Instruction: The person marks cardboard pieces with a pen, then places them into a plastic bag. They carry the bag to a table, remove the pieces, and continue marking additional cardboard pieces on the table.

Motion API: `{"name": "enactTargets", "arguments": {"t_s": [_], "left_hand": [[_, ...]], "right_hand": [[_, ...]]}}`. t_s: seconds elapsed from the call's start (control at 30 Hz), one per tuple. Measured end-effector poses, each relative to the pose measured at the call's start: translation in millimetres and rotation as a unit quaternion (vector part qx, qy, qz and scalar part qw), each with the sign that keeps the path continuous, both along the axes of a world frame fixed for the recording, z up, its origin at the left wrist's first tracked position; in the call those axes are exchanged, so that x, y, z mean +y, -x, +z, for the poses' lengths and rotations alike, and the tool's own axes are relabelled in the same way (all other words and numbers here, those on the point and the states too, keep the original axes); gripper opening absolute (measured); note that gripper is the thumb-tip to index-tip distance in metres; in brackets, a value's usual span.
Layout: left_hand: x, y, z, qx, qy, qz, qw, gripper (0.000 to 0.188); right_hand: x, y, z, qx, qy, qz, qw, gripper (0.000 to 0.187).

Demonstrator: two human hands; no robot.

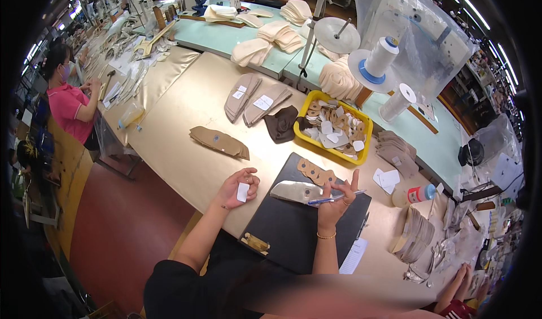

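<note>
My left hand (240, 189) is curled above the table, closed on a small white rounded piece (243, 192). My right hand (336, 206) holds a blue-and-silver pen (320, 201) between its fingers, over a black board (285, 226). Beneath the right fingertips lies a long silver metal template (294, 191), its right end partly hidden by the hand. Just beyond the template, several brown pieces with dark round marks (316, 172) overlap in a row. A stack of brown cut pieces (219, 142) lies ahead of my left hand.
A yellow basket (368, 128) holds brown and white pieces. Near it lie dark cloth (280, 125) and tan bundles (267, 103). A bottle (416, 195) and grey-brown stack (415, 237) stand at right. Thread cones (379, 59) stand beyond. A co-worker (72, 102) works at left.
</note>
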State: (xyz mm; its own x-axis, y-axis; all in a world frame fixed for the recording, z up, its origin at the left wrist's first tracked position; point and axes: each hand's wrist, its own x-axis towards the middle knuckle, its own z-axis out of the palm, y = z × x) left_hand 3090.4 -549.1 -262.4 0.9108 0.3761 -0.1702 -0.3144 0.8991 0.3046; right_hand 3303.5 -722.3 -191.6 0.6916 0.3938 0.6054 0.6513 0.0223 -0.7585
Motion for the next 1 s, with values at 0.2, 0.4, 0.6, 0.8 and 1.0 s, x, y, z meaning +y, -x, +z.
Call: {"name": "enactTargets", "arguments": {"t_s": [0.2,0.4,0.6,0.8,1.0], "left_hand": [[5.0,-1.5,-0.1,-0.026,0.028,-0.017,0.999,0.035],[6.7,-1.6,1.2,-0.038,0.027,-0.038,0.998,0.036],[6.7,-2.1,1.0,-0.024,0.021,-0.031,0.999,0.037],[7.1,-1.5,-0.2,-0.032,0.029,-0.033,0.999,0.037],[7.6,-1.2,-1.2,-0.031,0.032,-0.037,0.998,0.036]], "right_hand": [[1.0,-7.6,-13.0,0.053,-0.004,0.001,0.999,0.034],[1.8,-16.5,-22.7,0.047,0.019,-0.031,0.998,0.043],[1.8,-30.0,-22.6,0.093,0.01,-0.071,0.993,0.047],[0.4,-38.7,-33.2,0.177,-0.007,-0.082,0.981,0.048],[1.6,-44.2,-42.2,0.178,0.036,-0.069,0.981,0.047]]}}
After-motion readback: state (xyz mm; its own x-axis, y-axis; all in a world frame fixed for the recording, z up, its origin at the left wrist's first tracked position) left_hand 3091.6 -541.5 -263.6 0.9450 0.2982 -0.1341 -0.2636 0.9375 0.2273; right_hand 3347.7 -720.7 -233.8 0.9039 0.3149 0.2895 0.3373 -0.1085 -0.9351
